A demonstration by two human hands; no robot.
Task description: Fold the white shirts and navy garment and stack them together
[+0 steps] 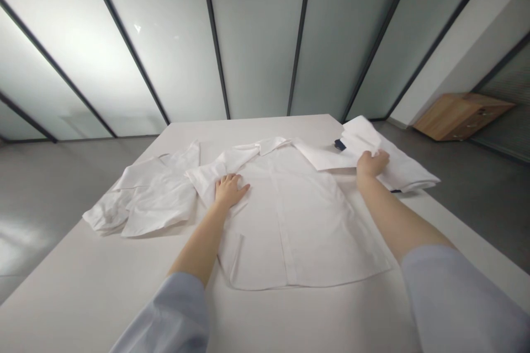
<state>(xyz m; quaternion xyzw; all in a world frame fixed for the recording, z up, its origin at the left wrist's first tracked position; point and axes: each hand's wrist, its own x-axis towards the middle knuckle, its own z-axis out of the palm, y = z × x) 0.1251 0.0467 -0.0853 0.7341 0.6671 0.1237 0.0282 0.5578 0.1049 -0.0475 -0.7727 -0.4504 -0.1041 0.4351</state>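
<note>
A white shirt (285,220) lies spread on the table, its collar at the far side and its hem towards me. My left hand (230,190) rests flat on the shirt's left side, over the folded-in sleeve, fingers spread. The other sleeve (331,156) stretches out to the right. At its end my right hand (372,164) is closed on the sleeve, with the cuff mostly hidden by the fingers. Just behind and beside that hand is a stack of folded white garments (403,168), with a dark blue piece (340,145) showing at its left edge.
A crumpled white garment (161,198) lies on the left of the white table (124,281), close to the edge. Frosted glass panels (256,38) stand beyond the table. A wooden cabinet (459,116) sits on the floor at the far right.
</note>
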